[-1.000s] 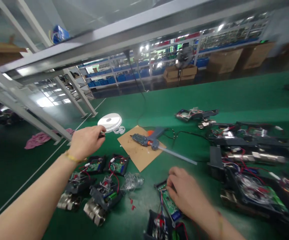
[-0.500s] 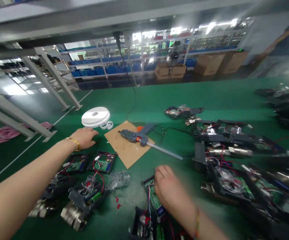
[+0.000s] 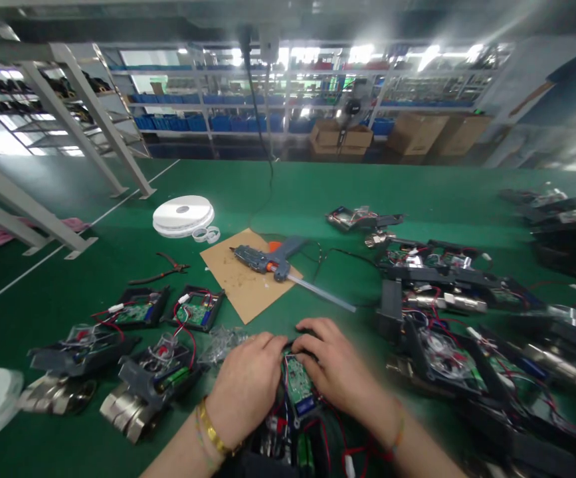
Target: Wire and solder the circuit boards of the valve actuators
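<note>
A black plastic housing with a green circuit board (image 3: pixel 300 385) lies in front of me, its wires running down to the lower part of the device. My left hand (image 3: pixel 250 375) grips the top left edge of this housing, fingertips pressed near its corner. On the opposite side my right hand (image 3: pixel 335 362) has its fingers curled over the top right edge. Both sets of fingertips nearly meet there, and what lies beneath them is hidden. A crumpled clear plastic piece (image 3: pixel 222 342) touches the area beside my left hand.
Beyond my hands a glue gun (image 3: pixel 268 259) rests on a cardboard sheet (image 3: pixel 245 302). Pliers (image 3: pixel 161 270) lie at the left, near white tape rolls (image 3: pixel 183 216). Similar opened devices (image 3: pixel 161 378) with metal fittings stand left, and several more (image 3: pixel 452 358) crowd the right. A person (image 3: pixel 561 99) stands behind.
My left hand has come from the far left to the housing, uncovering the pliers. My right hand has shifted slightly along the housing's edge. The view has tilted a little.
</note>
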A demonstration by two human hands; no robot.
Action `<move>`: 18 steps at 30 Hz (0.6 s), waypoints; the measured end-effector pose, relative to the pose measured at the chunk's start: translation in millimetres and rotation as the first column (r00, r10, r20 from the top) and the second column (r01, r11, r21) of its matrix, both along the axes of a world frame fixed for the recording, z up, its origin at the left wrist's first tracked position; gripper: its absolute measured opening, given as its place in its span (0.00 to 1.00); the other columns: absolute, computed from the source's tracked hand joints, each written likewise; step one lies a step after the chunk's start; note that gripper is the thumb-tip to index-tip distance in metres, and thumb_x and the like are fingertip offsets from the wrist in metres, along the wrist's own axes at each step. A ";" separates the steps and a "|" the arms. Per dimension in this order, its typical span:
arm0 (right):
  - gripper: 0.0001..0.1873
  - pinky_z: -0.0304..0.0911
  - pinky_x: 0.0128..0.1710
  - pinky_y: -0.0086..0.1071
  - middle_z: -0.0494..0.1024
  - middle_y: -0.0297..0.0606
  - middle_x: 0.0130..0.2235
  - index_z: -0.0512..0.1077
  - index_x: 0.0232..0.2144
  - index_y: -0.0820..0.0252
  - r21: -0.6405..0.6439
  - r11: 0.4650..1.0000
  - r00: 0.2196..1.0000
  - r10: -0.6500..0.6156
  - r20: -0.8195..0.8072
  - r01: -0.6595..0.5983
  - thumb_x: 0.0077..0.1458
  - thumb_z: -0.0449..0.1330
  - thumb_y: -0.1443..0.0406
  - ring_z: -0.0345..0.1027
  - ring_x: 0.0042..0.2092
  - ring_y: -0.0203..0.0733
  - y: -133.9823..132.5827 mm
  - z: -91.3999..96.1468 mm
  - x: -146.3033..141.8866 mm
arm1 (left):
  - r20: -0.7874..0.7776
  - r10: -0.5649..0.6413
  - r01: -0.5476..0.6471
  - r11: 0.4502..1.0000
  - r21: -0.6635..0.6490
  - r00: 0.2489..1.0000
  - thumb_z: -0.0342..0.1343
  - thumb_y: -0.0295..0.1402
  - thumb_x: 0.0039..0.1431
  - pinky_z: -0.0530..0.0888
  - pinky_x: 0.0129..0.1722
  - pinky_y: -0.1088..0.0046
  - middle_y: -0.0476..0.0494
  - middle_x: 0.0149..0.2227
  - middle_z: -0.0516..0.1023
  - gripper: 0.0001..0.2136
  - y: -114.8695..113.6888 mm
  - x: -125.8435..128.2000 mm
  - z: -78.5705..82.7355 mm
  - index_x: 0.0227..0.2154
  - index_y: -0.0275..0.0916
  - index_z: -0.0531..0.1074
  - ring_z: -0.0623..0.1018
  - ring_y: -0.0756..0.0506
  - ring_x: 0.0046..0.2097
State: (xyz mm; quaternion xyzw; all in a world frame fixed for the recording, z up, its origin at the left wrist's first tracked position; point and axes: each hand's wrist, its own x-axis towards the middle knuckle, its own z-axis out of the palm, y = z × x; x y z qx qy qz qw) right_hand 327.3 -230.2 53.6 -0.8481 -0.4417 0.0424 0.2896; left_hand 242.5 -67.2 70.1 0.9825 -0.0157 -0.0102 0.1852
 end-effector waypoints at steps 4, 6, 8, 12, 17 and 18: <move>0.08 0.64 0.50 0.42 0.72 0.40 0.46 0.74 0.36 0.56 -0.007 0.995 0.995 0.098 -0.034 -0.098 0.59 0.61 0.74 0.63 0.50 0.47 0.4 2.2 11.3 | 0.031 0.092 -0.084 0.975 -0.208 0.995 0.42 0.22 0.65 0.75 0.50 0.55 0.41 0.42 0.77 0.15 0.9 2.4 -7.2 0.45 0.38 0.73 0.77 0.40 0.45; 0.07 0.63 0.49 0.40 0.72 0.38 0.45 0.73 0.36 0.57 -0.005 0.990 0.989 0.141 -0.047 -0.141 0.59 0.60 0.74 0.63 0.48 0.45 0.6 2.1 16.1 | 0.045 0.115 -0.096 0.948 -0.302 0.992 0.43 0.22 0.65 0.75 0.49 0.56 0.42 0.41 0.76 0.14 0.5 2.0 -11.4 0.44 0.39 0.73 0.77 0.41 0.45; 0.07 0.62 0.47 0.38 0.72 0.37 0.43 0.72 0.36 0.57 -0.002 0.985 0.983 0.174 -0.060 -0.175 0.60 0.59 0.74 0.63 0.47 0.44 0.7 1.2 19.5 | 0.040 0.123 -0.101 0.928 -0.359 0.992 0.44 0.23 0.65 0.74 0.49 0.56 0.43 0.41 0.76 0.14 1.3 1.9 -14.4 0.43 0.40 0.73 0.76 0.41 0.45; 0.07 0.61 0.45 0.36 0.71 0.36 0.41 0.70 0.35 0.58 -0.001 0.977 0.974 0.210 -0.082 -0.211 0.61 0.58 0.74 0.62 0.46 0.43 1.2 0.1 22.0 | 0.015 0.125 -0.108 0.907 -0.406 0.992 0.44 0.23 0.65 0.74 0.49 0.56 0.43 0.40 0.76 0.14 4.4 3.4 -16.6 0.44 0.40 0.74 0.76 0.41 0.44; 0.07 0.58 0.43 0.35 0.70 0.35 0.40 0.68 0.34 0.58 -0.059 0.970 0.970 0.229 -0.086 -0.235 0.62 0.57 0.74 0.60 0.45 0.43 3.0 3.7 22.8 | 0.011 0.125 -0.109 0.901 -0.421 0.992 0.44 0.24 0.65 0.74 0.48 0.57 0.43 0.40 0.75 0.14 6.0 4.0 -17.2 0.44 0.40 0.74 0.76 0.41 0.44; 0.07 0.58 0.42 0.34 0.70 0.35 0.39 0.67 0.34 0.58 -0.082 0.967 0.969 0.235 -0.077 -0.241 0.62 0.57 0.74 0.60 0.45 0.43 3.7 4.6 23.3 | 0.010 0.123 -0.107 0.902 -0.419 0.992 0.43 0.25 0.65 0.74 0.48 0.57 0.42 0.41 0.75 0.14 6.1 3.8 -17.5 0.44 0.39 0.73 0.76 0.41 0.44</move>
